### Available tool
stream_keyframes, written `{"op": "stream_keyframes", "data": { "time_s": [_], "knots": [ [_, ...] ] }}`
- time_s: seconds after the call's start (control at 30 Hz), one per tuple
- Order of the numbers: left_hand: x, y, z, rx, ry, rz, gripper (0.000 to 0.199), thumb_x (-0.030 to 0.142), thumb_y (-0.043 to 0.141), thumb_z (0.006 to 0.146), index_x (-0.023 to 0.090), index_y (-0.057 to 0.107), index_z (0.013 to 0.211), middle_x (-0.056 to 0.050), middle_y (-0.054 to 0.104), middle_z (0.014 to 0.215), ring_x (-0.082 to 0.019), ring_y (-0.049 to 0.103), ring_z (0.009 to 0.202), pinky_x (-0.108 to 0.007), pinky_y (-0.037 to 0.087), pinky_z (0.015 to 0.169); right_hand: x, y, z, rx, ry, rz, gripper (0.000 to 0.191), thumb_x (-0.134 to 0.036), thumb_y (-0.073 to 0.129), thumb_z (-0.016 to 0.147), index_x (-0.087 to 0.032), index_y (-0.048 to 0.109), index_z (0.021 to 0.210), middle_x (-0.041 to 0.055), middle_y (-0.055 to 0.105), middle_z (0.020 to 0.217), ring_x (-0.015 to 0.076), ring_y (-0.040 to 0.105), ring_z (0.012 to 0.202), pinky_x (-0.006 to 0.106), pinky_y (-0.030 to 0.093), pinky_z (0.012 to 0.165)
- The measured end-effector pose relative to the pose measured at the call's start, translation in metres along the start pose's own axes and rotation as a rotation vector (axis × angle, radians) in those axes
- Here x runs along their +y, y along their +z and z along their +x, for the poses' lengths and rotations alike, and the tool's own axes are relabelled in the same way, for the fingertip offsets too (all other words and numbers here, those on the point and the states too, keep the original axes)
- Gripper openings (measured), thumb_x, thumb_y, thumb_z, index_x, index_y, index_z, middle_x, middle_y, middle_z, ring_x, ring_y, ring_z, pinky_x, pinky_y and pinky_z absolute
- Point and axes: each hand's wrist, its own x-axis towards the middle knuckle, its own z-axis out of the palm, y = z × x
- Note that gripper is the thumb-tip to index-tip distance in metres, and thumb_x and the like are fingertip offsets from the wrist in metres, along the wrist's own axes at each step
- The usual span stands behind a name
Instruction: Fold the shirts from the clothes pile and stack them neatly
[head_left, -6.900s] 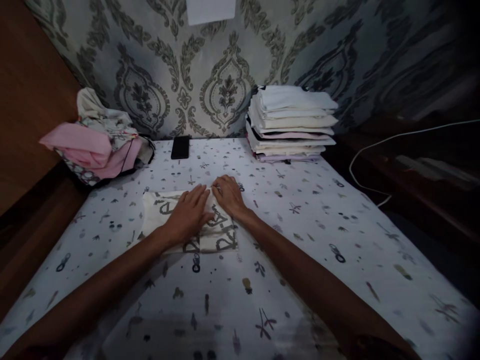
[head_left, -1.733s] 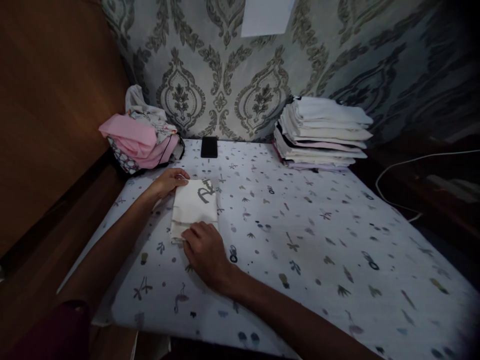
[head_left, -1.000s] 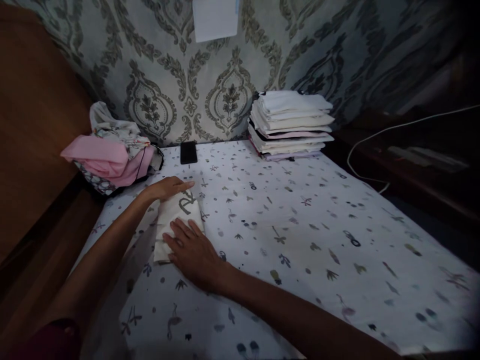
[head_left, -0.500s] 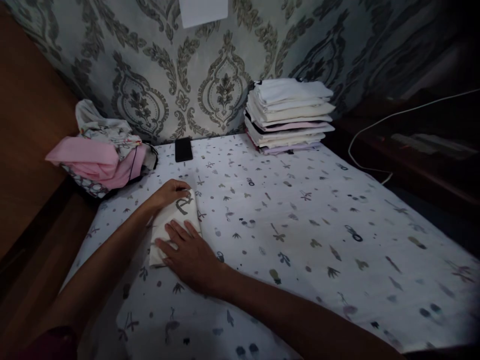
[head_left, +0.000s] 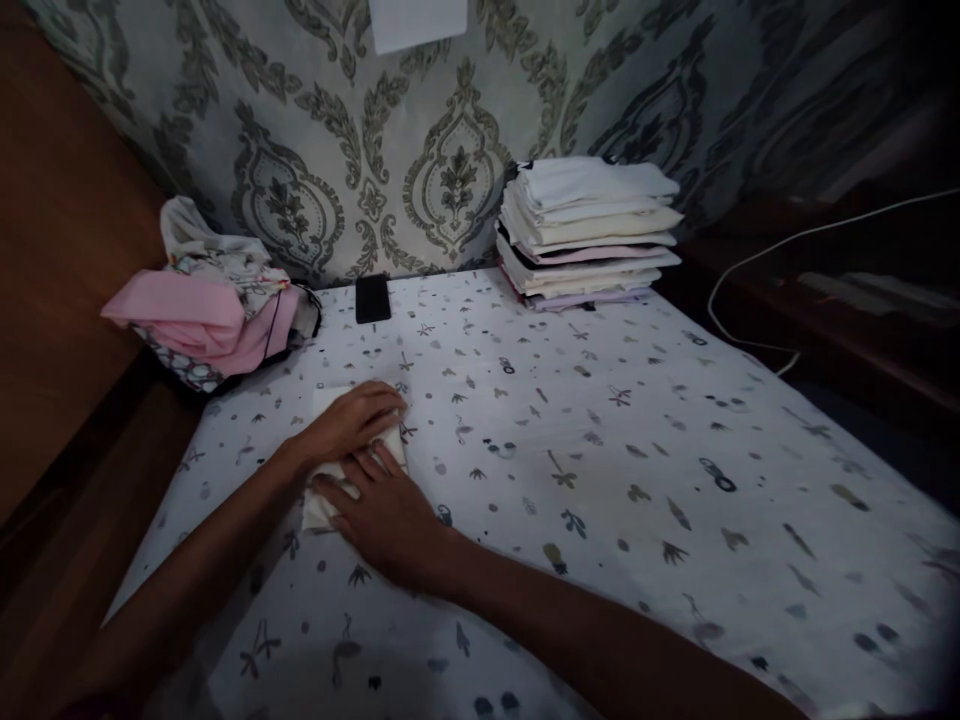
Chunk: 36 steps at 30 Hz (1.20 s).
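A folded cream cloth, its kind not clear, lies on the patterned white bedsheet. My left hand rests over the far half of it, fingers stretched out toward the right edge. Lower down, my right hand presses flat on the near half with its fingers spread. The two hands almost meet at the fingertips, and most of the cloth's top, with the dark print, is hidden beneath them.
A tall stack of folded clothes stands at the back by the patterned wall. A black phone lies left of it. Rumpled clothes with a pink piece are heaped at the left. A white cable hangs at the right.
My left hand has come from the cloth's far left edge across onto its top, covering the dark print. My right hand stays on the near part. The view has shifted slightly.
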Motion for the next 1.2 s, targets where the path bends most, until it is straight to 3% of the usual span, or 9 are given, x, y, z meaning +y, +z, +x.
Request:
{"op": "stream_keyframes", "data": {
  "time_s": [0.17, 0.33, 0.5, 0.6, 0.67, 0.77, 0.9, 1.03, 1.2],
  "knots": [
    [-0.014, 0.002, 0.001, -0.179, 0.003, -0.076, 0.055, 0.054, 0.042, 0.1, 0.028, 0.047, 0.148, -0.006, 0.039, 0.161, -0.023, 0.027, 0.152, -0.042, 0.006, 0.125, -0.001, 0.001, 0.001, -0.015, 0.029, 0.0, 0.04, -0.032, 0.05, 0.103, -0.022, 0.053, 0.142, 0.0122, 0.055, 0.146, 0.0271, 0.045, 0.141, 0.051, 0.034, 0.119],
    [-0.035, -0.001, 0.021, -0.16, -0.06, -0.034, 0.055, 0.053, 0.043, 0.099, 0.03, 0.045, 0.15, -0.005, 0.031, 0.164, -0.023, 0.019, 0.155, -0.044, 0.0, 0.124, -0.004, 0.006, 0.0, -0.035, 0.008, -0.016, 0.042, -0.032, 0.047, 0.104, -0.02, 0.05, 0.144, 0.0167, 0.042, 0.156, 0.0293, 0.034, 0.148, 0.054, 0.03, 0.12],
    [-0.038, -0.008, 0.034, 0.17, -0.199, 0.105, 0.046, 0.037, 0.047, 0.098, 0.018, 0.052, 0.14, -0.016, 0.047, 0.154, -0.03, 0.037, 0.146, -0.044, 0.019, 0.12, 0.003, -0.006, 0.001, -0.104, 0.02, 0.111, 0.043, -0.031, 0.043, 0.105, -0.021, 0.05, 0.146, 0.014, 0.043, 0.156, 0.0274, 0.032, 0.149, 0.055, 0.027, 0.121],
    [-0.023, -0.017, 0.015, 0.447, -0.267, 0.102, 0.035, 0.031, 0.045, 0.098, 0.013, 0.058, 0.126, -0.016, 0.062, 0.131, -0.027, 0.056, 0.122, -0.036, 0.038, 0.106, 0.031, -0.029, 0.012, -0.016, 0.155, 0.277, 0.042, -0.029, 0.034, 0.106, -0.021, 0.053, 0.143, 0.0096, 0.052, 0.15, 0.0219, 0.041, 0.144, 0.049, 0.033, 0.12],
    [-0.003, -0.022, -0.011, 0.539, -0.284, 0.035, 0.028, 0.032, 0.044, 0.098, 0.016, 0.061, 0.113, -0.011, 0.067, 0.111, -0.022, 0.061, 0.101, -0.031, 0.046, 0.09, 0.057, -0.04, 0.026, 0.049, 0.196, 0.388, 0.042, -0.027, 0.031, 0.106, -0.02, 0.059, 0.137, 0.0091, 0.059, 0.144, 0.0206, 0.05, 0.137, 0.044, 0.04, 0.114],
    [0.037, -0.02, -0.056, 0.405, -0.223, -0.034, 0.023, 0.036, 0.048, 0.097, 0.02, 0.064, 0.099, -0.005, 0.066, 0.093, -0.02, 0.06, 0.086, -0.029, 0.046, 0.08, 0.09, -0.04, 0.047, -0.035, 0.143, 0.449, 0.04, -0.026, 0.036, 0.105, -0.017, 0.06, 0.135, 0.0096, 0.058, 0.145, 0.0216, 0.047, 0.14, 0.042, 0.041, 0.113],
    [0.073, 0.006, -0.097, 0.104, -0.034, 0.085, 0.022, 0.039, 0.055, 0.094, 0.022, 0.066, 0.101, -0.009, 0.067, 0.101, -0.024, 0.059, 0.094, -0.035, 0.045, 0.085, 0.104, -0.015, 0.065, -0.166, 0.093, 0.33, 0.039, -0.029, 0.039, 0.105, -0.019, 0.058, 0.138, 0.0092, 0.049, 0.153, 0.0251, 0.033, 0.149, 0.052, 0.029, 0.119],
    [0.081, 0.033, -0.102, 0.061, 0.031, 0.386, 0.022, 0.027, 0.049, 0.097, 0.019, 0.062, 0.113, -0.012, 0.066, 0.112, -0.026, 0.057, 0.099, -0.039, 0.043, 0.083, 0.102, 0.002, 0.068, -0.24, 0.098, 0.242, 0.042, -0.03, 0.036, 0.106, -0.02, 0.055, 0.142, 0.0096, 0.042, 0.158, 0.0251, 0.029, 0.15, 0.055, 0.02, 0.121],
    [0.086, 0.041, -0.092, 0.067, -0.012, 0.577, 0.023, 0.016, 0.049, 0.094, 0.016, 0.059, 0.115, -0.01, 0.066, 0.108, -0.025, 0.056, 0.095, -0.037, 0.043, 0.076, 0.103, 0.001, 0.068, -0.255, 0.09, 0.226, 0.043, -0.033, 0.035, 0.107, -0.022, 0.055, 0.143, 0.0082, 0.04, 0.16, 0.0237, 0.029, 0.15, 0.052, 0.019, 0.122]
  ]
}}
